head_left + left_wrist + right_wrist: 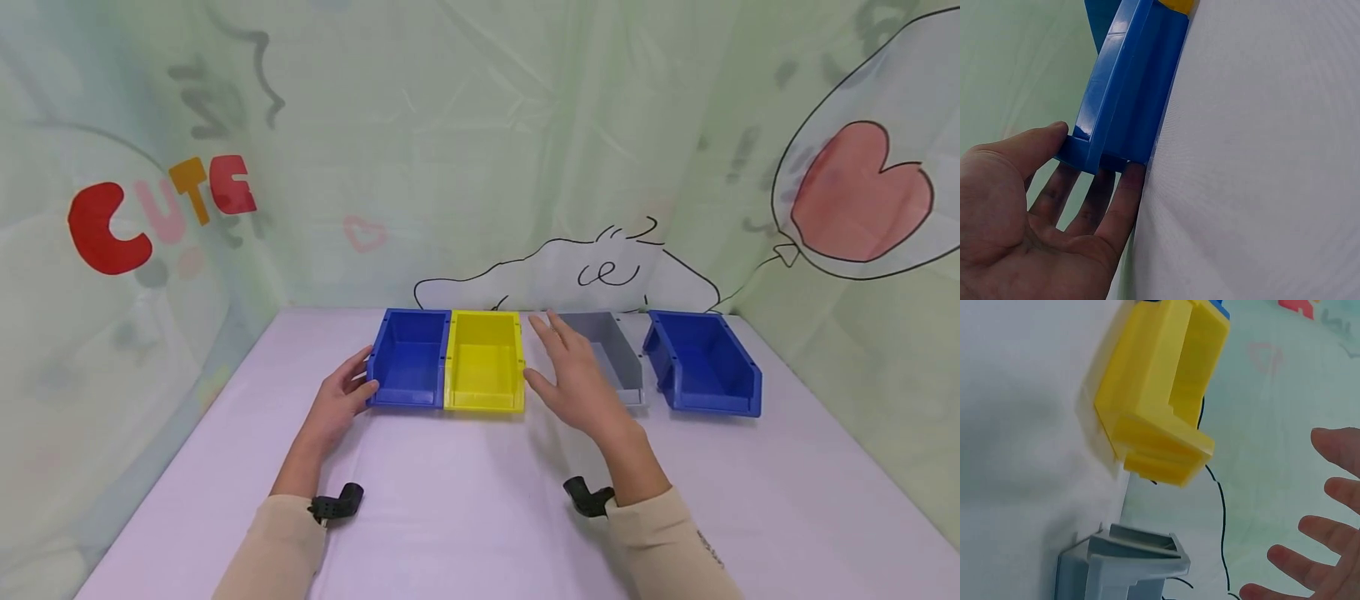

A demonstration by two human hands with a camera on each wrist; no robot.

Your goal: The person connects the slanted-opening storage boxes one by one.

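Observation:
My left hand [341, 400] holds the left side of a blue storage bin [408, 362]. In the left wrist view the thumb lies at the corner of the blue bin's front lip [1088, 147], and the fingertips meet its end wall below. A yellow bin [483, 367] stands side by side with this blue one. My right hand [581, 379] is raised with spread fingers between the yellow bin and a grey bin [618, 358], overlapping part of the grey one in the head view. The right wrist view shows it holding nothing, apart from the yellow bin [1147, 394].
Another blue bin [705, 367] stands at the right end of the row, turned slightly. All the bins are on a white-covered table [450, 508]. A printed curtain [480, 167] hangs behind the table and along its sides.

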